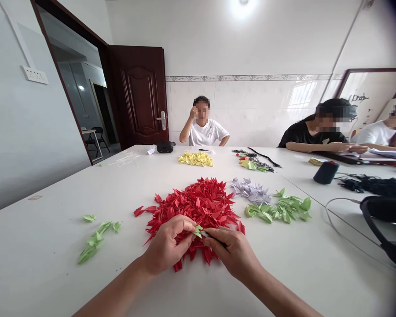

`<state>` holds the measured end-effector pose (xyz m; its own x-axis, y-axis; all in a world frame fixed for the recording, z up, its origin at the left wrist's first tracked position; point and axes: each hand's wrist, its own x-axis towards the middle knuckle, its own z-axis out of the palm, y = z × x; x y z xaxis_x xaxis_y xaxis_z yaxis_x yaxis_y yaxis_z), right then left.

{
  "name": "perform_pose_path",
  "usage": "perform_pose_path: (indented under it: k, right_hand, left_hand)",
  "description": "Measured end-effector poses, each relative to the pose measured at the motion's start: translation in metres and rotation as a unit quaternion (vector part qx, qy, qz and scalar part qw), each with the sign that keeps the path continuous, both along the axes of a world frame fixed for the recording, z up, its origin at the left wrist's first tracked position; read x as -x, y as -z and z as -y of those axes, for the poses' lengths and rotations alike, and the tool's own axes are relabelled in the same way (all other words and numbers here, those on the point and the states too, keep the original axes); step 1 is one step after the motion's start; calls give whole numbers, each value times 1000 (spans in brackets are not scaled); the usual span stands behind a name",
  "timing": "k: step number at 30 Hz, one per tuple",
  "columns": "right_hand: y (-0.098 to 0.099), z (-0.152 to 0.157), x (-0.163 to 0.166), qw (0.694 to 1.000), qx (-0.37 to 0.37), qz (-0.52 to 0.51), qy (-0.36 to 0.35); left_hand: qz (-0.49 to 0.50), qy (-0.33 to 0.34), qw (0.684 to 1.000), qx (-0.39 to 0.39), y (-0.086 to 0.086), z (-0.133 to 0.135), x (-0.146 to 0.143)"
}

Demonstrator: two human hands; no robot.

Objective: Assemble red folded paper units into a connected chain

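Over a heap of red folded-paper pieces (pixel 198 198), both hands meet in the middle of the head view. My left hand (pixel 167 243) pinches a small green folded-paper piece (pixel 197 230) between thumb and fingers. My right hand (pixel 233 248) is closed on a slim tool (pixel 205 234) with a greyish tip and a dark end. That tip touches or nearly touches the green piece; its kind is mostly hidden by the fingers. Loose green pieces (pixel 94 242) lie left of the heap. To its right are pale lilac pieces (pixel 251 191) and more green ones (pixel 288 207).
Yellow pieces (pixel 196 159) and a black case (pixel 165 147) lie farther back on the white table (pixel 53 229). A dark thread spool (pixel 326 172), black cords (pixel 372 184) and a black headset (pixel 387 229) are at right. One person sits opposite, two at far right.
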<state>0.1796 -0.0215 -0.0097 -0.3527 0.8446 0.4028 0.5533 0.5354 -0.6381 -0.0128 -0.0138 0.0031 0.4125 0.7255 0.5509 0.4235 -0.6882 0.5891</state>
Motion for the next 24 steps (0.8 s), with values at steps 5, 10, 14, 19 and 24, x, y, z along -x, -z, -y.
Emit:
perform_pose_path:
  k: [5, 10, 14, 19, 24]
  right_hand:
    - [-3, 0, 0, 1000, 0, -17, 17]
    - [-4, 2, 2, 999, -1, -21, 45]
    - [-3, 2, 3, 999, -3, -22, 43]
    - [-1, 1, 3, 998, -12, -29, 47]
    - [0, 1, 2, 997, -20, -49, 54]
  left_hand:
    - [9, -8, 1000, -12, -1, -1, 2]
    - [14, -14, 1000, -2, -1, -1, 1]
    - [9, -15, 1000, 11, 0, 0, 1]
    - [2, -12, 1000, 21, 0, 1, 1]
    - [-3, -9, 999, 35, -1, 2, 0]
